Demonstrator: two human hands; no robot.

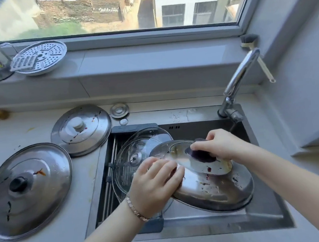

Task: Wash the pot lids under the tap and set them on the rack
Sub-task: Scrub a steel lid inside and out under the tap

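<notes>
Soiled round steel pot lid sat tilted in the dark sink, left hand curled round its nine-o'clock rim, right hand clamping a purple scrub pad at twelve. Wet, it could slip onto the clear glass lid alongside.

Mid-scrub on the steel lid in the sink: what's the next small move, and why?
Probably drag the sponge in the right hand down toward the near rim: the steel lid, steadied by the left hand, shows specks and smears there.
</notes>
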